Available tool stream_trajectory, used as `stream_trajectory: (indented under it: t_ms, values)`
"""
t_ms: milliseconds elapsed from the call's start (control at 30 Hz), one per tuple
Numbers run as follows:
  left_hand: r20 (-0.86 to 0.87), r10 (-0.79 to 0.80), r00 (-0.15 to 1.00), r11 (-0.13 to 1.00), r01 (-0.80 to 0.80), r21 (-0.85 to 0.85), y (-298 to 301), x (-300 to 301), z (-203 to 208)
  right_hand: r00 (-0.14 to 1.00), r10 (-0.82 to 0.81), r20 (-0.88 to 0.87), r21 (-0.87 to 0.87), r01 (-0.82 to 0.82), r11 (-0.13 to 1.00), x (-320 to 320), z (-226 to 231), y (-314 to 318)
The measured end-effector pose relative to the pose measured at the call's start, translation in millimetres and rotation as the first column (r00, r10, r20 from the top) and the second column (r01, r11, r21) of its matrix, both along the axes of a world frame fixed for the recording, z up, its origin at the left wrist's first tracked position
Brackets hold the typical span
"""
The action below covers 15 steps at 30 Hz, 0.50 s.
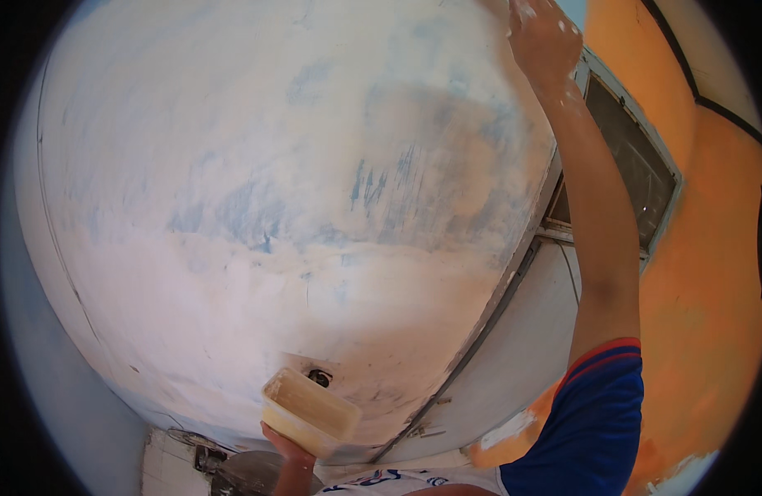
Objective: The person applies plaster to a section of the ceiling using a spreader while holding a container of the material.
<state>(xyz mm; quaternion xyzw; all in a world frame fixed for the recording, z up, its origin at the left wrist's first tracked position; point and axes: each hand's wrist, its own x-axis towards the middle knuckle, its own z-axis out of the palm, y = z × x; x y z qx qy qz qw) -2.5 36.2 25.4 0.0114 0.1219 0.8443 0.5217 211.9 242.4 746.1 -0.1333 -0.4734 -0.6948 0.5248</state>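
Observation:
My left hand (287, 445) grips a pale, cream-coloured rectangular plastic tub (310, 413) from below at the lower middle. The tub is tilted, and its inside is smeared with whitish residue. High at the upper right, my right hand (546, 45) is raised with the arm stretched up beside the wall's right edge. Its fingers are curled, and whitish flecks dot the skin. The frame's top edge cuts this hand off, so I cannot make out what it holds. Before me stands a large wall (232, 149) with a patchy white coating over blue.
Right of the wall are a grey-framed window (633, 149), a pale door-like panel (513, 331) and an orange wall (703, 273). A dark round hole (320, 378) sits low in the wall behind the tub. A dark roundish object (257, 473) and cables lie at the lower left on tiled floor (163, 463).

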Motion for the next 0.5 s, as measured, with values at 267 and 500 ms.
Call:
stream_trajectory:
  t_ms: [267,500]
  values:
    - [-0.03,0.001,1.0,0.999,-0.002,-0.044,-6.5,0.5,-1.1,0.739,0.117,0.663,-0.108,-0.061,0.992,-45.2,-186.3,-12.2]
    - [0.022,-0.024,0.999,1.0,0.024,0.003,-6.9,7.6,-6.4,0.994,0.095,0.051,0.026,-0.097,0.995,-4.8,-20.0,-12.0]
